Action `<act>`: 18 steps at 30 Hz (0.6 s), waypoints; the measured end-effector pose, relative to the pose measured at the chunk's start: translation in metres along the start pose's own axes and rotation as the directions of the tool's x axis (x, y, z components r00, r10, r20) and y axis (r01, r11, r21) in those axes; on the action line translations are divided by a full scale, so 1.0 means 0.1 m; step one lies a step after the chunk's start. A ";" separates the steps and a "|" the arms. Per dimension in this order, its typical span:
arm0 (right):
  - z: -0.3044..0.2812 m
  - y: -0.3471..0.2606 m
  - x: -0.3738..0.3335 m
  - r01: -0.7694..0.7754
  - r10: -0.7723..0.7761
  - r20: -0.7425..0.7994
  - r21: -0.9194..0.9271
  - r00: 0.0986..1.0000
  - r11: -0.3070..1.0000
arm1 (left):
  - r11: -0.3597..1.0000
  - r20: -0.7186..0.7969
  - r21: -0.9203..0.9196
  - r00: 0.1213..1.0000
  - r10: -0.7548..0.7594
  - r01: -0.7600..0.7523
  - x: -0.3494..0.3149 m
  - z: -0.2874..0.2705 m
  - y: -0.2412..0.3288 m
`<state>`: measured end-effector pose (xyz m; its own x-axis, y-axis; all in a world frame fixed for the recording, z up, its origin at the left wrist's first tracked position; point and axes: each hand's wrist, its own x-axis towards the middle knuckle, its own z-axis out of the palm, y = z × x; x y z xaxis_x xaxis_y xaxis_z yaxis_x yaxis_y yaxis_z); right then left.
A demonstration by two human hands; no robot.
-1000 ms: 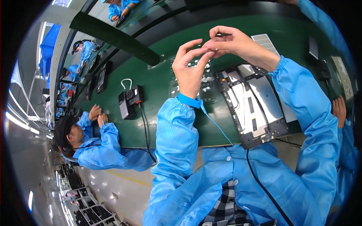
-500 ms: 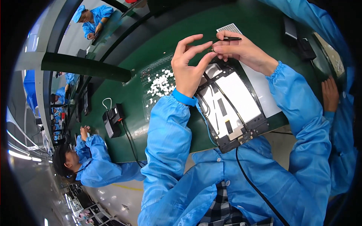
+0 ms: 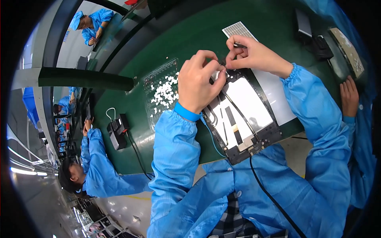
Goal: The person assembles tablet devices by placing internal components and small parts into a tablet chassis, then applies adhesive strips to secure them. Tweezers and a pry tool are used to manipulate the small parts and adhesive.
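Note:
An opened tablet-like device (image 3: 250, 105), with a white inner panel, dark frame and black cables, lies at the table's front edge. My left hand (image 3: 198, 81) is closed over its far left corner, thumb and fingertips pinched together; whatever they hold is too small or hidden to name. Across from it, my right hand (image 3: 258, 57) keeps a slim black pen-like tool (image 3: 239, 45) tucked in its curled fingers. Its thumb and a fingertip pinch at the device's far edge, close to the left fingertips. A blue wrist strap (image 3: 186, 112) with a thin cord circles my left wrist.
Left of the device, a clear tray (image 3: 152, 119) bears many small white pieces (image 3: 164, 91). A gridded sheet (image 3: 239, 30) lies beyond my right hand. Black boxes with a cable (image 3: 117, 133) stand farther left. Co-workers in blue sit at left; another person's hand (image 3: 349, 97) rests at right.
Both hands have come down and nearer from above the device to its far edge. My left fingers have curled inward from a more spread pose. The view has shifted slightly.

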<state>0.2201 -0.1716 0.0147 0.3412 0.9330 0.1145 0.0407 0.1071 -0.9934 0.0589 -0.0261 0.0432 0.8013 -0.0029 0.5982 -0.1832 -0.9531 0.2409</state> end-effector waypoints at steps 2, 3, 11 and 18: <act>-0.02 -0.01 -0.02 -0.068 0.069 0.020 -0.050 0.997 0.996 | 1.000 0.052 0.031 0.999 -0.001 -0.001 0.01 -0.01 0.04; -0.02 -0.03 -0.03 -0.065 0.066 0.019 -0.051 0.998 0.997 | 1.000 0.044 0.012 0.999 -0.025 0.025 -0.02 0.02 0.02; -0.07 -0.03 -0.14 0.015 0.012 0.057 -0.443 0.998 0.897 | 0.959 0.028 -0.232 0.986 -0.163 0.165 -0.07 0.12 0.01; -0.15 0.17 -0.06 0.071 -0.047 0.073 -0.382 0.996 0.921 | 0.967 0.081 -0.212 0.989 -0.125 0.139 -0.10 0.23 0.03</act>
<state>0.2328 -0.1809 -0.0029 0.2694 0.9496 0.1602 0.4206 0.0336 -0.9066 0.0637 -0.0364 0.0204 0.8612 0.0917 0.4999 -0.1862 -0.8583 0.4782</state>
